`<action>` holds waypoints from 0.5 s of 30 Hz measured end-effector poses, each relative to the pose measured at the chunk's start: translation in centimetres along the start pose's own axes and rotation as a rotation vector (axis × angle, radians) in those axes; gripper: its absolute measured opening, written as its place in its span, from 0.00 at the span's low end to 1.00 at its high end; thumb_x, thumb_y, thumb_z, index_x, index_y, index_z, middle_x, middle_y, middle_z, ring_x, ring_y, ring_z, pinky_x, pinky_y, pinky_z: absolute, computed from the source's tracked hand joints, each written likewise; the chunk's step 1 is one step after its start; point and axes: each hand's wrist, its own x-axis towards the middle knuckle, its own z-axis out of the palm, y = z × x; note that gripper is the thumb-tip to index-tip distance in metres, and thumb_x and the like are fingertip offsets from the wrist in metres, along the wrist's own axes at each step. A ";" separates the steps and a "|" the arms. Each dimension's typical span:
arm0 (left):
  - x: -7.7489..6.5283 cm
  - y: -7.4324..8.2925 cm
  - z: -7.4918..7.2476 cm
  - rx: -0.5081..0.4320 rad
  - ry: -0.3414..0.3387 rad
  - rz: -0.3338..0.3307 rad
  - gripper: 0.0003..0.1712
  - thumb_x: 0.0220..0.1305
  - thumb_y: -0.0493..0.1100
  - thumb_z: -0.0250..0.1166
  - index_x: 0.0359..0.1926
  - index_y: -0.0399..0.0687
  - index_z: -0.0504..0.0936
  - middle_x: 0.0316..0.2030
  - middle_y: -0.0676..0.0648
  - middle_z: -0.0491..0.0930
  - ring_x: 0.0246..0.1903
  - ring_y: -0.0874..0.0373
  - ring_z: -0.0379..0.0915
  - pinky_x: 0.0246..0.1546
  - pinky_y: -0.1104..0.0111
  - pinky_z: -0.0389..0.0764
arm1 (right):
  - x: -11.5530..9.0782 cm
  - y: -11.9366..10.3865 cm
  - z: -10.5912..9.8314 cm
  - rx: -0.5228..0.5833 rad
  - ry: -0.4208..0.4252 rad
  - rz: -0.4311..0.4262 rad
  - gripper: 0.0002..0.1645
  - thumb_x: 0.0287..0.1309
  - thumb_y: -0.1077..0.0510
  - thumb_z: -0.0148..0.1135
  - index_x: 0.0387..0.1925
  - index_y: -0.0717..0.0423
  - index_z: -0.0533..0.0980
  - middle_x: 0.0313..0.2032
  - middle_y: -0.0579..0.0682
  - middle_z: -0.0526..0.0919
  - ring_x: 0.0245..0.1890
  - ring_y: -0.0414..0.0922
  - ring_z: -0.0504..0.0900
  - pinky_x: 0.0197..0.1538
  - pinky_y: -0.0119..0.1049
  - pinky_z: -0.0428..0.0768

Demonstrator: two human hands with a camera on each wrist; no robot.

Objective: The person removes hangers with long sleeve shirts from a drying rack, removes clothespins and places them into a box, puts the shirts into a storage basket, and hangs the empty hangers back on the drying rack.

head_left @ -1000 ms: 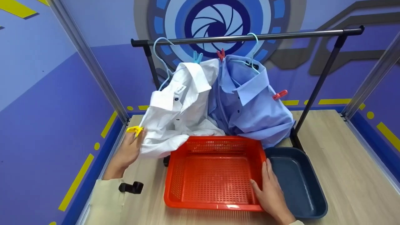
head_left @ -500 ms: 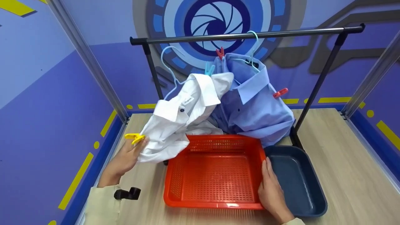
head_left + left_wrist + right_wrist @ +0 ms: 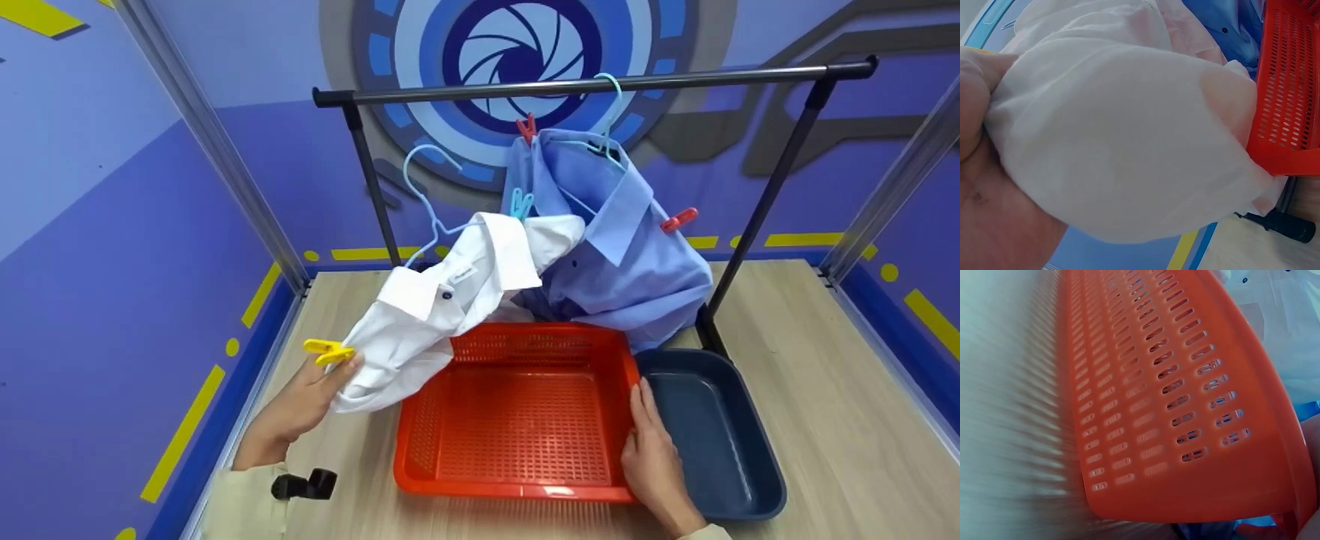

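Note:
My left hand (image 3: 300, 405) grips the shoulder of a white shirt (image 3: 405, 330), right beside a yellow clothespin (image 3: 328, 350). The shirt hangs tilted on a light blue hanger (image 3: 427, 199), whose hook is off and below the rod. A blue clothespin (image 3: 521, 204) is clipped on its far shoulder. In the left wrist view, white cloth (image 3: 1117, 140) fills most of the picture beside the thumb. My right hand (image 3: 656, 457) holds the right rim of a red perforated basket (image 3: 517, 491). The basket's slotted wall (image 3: 1140, 399) fills the right wrist view. The shirt overlaps the basket's left back corner.
A blue shirt (image 3: 630, 285) hangs on a hanger from the black rod (image 3: 480, 91), with red clothespins (image 3: 679, 220) on it. A dark grey basin (image 3: 709, 442) stands right of the basket on the wooden table (image 3: 847, 420). Decorated walls enclose the table.
The hanger's hook has come off the rod, and the white shirt has moved down and right toward the basket with my left hand. The right hand stays at the basket rim.

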 end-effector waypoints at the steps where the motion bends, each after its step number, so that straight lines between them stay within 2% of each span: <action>1: -0.1 -0.2 0.0 -0.004 -0.012 0.008 0.24 0.72 0.53 0.53 0.57 0.40 0.62 0.43 0.44 0.71 0.45 0.54 0.70 0.52 0.64 0.68 | 0.0 0.0 0.0 -0.001 -0.002 0.004 0.42 0.59 0.75 0.46 0.74 0.59 0.50 0.76 0.55 0.45 0.66 0.62 0.66 0.56 0.59 0.72; 6: -0.5 -1.0 -0.2 0.003 -0.123 0.090 0.21 0.73 0.50 0.51 0.50 0.34 0.67 0.37 0.45 0.73 0.39 0.55 0.73 0.46 0.66 0.72 | 0.0 -0.1 0.1 0.000 0.003 0.007 0.42 0.58 0.74 0.47 0.74 0.59 0.51 0.76 0.55 0.46 0.65 0.62 0.67 0.56 0.59 0.73; 11: -1.1 -1.7 0.3 0.068 -0.178 0.090 0.26 0.73 0.51 0.50 0.60 0.34 0.65 0.47 0.41 0.74 0.47 0.53 0.71 0.53 0.62 0.71 | 0.0 0.0 0.2 -0.001 0.017 0.006 0.41 0.58 0.74 0.47 0.73 0.59 0.52 0.76 0.55 0.47 0.64 0.61 0.68 0.54 0.59 0.74; 15: -1.4 -1.9 0.9 0.103 -0.194 0.101 0.25 0.74 0.51 0.50 0.59 0.34 0.65 0.48 0.40 0.73 0.48 0.51 0.69 0.53 0.64 0.71 | 0.0 0.0 0.2 0.002 0.010 0.015 0.41 0.59 0.73 0.47 0.74 0.58 0.51 0.76 0.54 0.46 0.66 0.61 0.66 0.56 0.59 0.73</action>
